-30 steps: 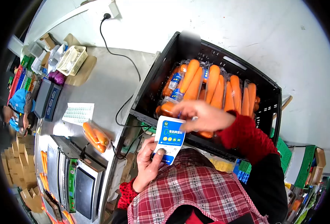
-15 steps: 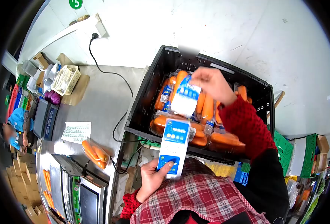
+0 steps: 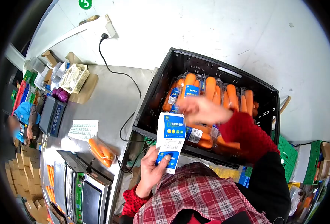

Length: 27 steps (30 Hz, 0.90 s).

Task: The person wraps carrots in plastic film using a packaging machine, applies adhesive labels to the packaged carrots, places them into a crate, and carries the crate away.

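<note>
My left hand (image 3: 154, 167) is closed on a strip of blue-and-white labels (image 3: 171, 131), thumb on its lower label. The strip stands in front of a black plastic crate (image 3: 144, 126). Over the crate, my right hand (image 3: 204, 109) is smeared by motion, its fingers beside the strip's top edge; whether they hold anything is unclear. Below and behind it lie several clear-wrapped packs of carrots (image 3: 210, 87). One carrot pack (image 3: 190, 80) at the upper left bears a blue label (image 3: 191, 90). Another pack (image 3: 202, 140) nearer me shows a white barcode label.
Left of the crate, a metal table (image 3: 110, 87) holds a bagged carrot pack (image 3: 101, 152), a sheet of small stickers (image 3: 83, 129), a scale (image 3: 53, 116) and a cream basket (image 3: 74, 78). A black cable (image 3: 125, 74) runs down beside the crate. A person in blue (image 3: 23, 112) is at far left.
The label that my right hand held over the crate now appears on a carrot pack. That hand has come down toward the strip. My left hand still holds the strip.
</note>
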Tool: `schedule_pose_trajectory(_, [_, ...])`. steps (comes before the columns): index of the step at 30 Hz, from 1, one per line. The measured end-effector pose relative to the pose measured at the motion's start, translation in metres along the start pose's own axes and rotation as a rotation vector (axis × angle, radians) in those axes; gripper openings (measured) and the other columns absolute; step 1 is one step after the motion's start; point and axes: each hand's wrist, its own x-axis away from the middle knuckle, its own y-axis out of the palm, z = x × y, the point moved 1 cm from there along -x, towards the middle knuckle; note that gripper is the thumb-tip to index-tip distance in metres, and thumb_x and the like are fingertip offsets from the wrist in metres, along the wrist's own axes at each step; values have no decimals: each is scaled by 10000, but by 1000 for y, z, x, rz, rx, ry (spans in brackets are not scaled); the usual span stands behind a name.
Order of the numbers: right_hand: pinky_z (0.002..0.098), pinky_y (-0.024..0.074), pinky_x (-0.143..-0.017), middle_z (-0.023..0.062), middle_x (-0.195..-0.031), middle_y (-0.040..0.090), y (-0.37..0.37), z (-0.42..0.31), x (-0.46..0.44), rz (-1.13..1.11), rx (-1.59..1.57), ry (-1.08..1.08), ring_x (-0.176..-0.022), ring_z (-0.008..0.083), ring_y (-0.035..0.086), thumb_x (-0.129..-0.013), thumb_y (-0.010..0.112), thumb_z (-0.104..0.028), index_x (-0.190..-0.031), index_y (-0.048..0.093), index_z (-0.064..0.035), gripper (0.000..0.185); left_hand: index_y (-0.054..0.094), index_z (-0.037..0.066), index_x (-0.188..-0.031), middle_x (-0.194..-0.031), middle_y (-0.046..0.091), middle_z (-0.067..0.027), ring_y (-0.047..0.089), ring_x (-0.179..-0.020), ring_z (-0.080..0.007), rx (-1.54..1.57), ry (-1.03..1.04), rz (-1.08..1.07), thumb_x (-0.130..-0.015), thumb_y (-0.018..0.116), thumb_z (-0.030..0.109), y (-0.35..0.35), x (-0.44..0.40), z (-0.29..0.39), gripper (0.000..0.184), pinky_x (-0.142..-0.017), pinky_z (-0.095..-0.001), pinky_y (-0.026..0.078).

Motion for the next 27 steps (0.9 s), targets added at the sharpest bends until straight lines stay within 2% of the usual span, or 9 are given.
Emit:
schedule_pose_trajectory(2, [270, 508, -822, 72, -1002, 635, 34, -24, 23, -18, -163, -2, -924, 126, 613, -834, 719, -52, -1126, 595, 20, 326, 668, 26, -1074, -1149, 590, -136, 580, -1011, -229, -62, 89, 8, -828, 713, 60, 3, -4, -5, 252, -847, -320, 463])
schedule_pose_trajectory(6, [279, 504, -742, 67, -884, 651, 51, -32, 51, 6, -24, -57, -838, 120, 629, -866, 688, -93, -1035, 605, 5, 212, 681, 21, -995, -1263, 527, -174, 552, -1103, -274, -233, 338, 46, -750, 744, 7, 19, -20, 14, 254, -893, -358, 462])
schedule_pose_trajectory(11, [307, 485, -625, 72, -797, 656, 50, -39, 74, 134, 231, -145, -704, 156, 634, -856, 689, -153, -972, 630, -39, 174, 695, 12, -1001, -823, 691, -90, 631, -743, -111, 123, -80, -11, -812, 742, 52, 37, -17, 5, 199, -688, -268, 508])
schedule_pose_trajectory(13, [305, 483, -602, 43, -769, 651, 34, -39, 77, 217, 302, -187, -677, 138, 629, -849, 695, -168, -937, 643, -60, 149, 694, 2, -998, -819, 696, -89, 631, -734, -109, 97, -124, -101, -811, 748, 65, 51, -10, 0, 205, -675, -273, 510])
schedule_pose_trajectory(16, [207, 461, -537, 31, -737, 645, -52, -35, 64, 549, -31, -92, -640, 44, 582, -872, 657, -83, -892, 602, -14, 91, 689, -26, -987, -855, 707, -86, 633, -766, -99, 52, -132, -266, -825, 738, 82, 71, 2, -19, 201, -678, -270, 515])
schedule_pose_trajectory(19, [207, 468, -578, 33, -731, 613, -127, 47, 55, 557, 246, 89, -673, 59, 581, -799, 722, -51, -908, 551, 4, 209, 669, -13, -1039, -885, 696, -112, 644, -789, -130, 149, -184, -212, -858, 702, 80, 67, 3, -8, 206, -704, -281, 509])
schedule_pose_trajectory(23, [327, 514, -617, 88, -750, 617, -131, 112, 44, 522, 622, 155, -692, 190, 633, -720, 808, -217, -998, 570, -25, 413, 640, -14, -1071, -903, 641, -109, 597, -791, -160, 35, 18, -153, -912, 627, 81, 52, -8, 4, 186, -708, -288, 475])
schedule_pose_trajectory(26, [403, 535, -668, 214, -888, 643, -105, 71, 44, 624, 1197, 363, -784, 369, 659, -680, 802, -391, -1152, 579, -66, 616, 630, -13, -1089, -938, 634, -132, 607, -828, -202, -30, 96, -138, -920, 613, 85, 46, -17, 14, 196, -726, -297, 480])
schedule_pose_trajectory(27, [378, 535, -684, 190, -935, 647, -99, 58, 46, 599, 1082, 341, -794, 327, 665, -688, 806, -353, -1173, 575, -58, 613, 626, -13, -1089, -942, 632, -140, 611, -828, -225, -16, 59, -145, -919, 613, 86, 46, -18, 13, 197, -737, -307, 484])
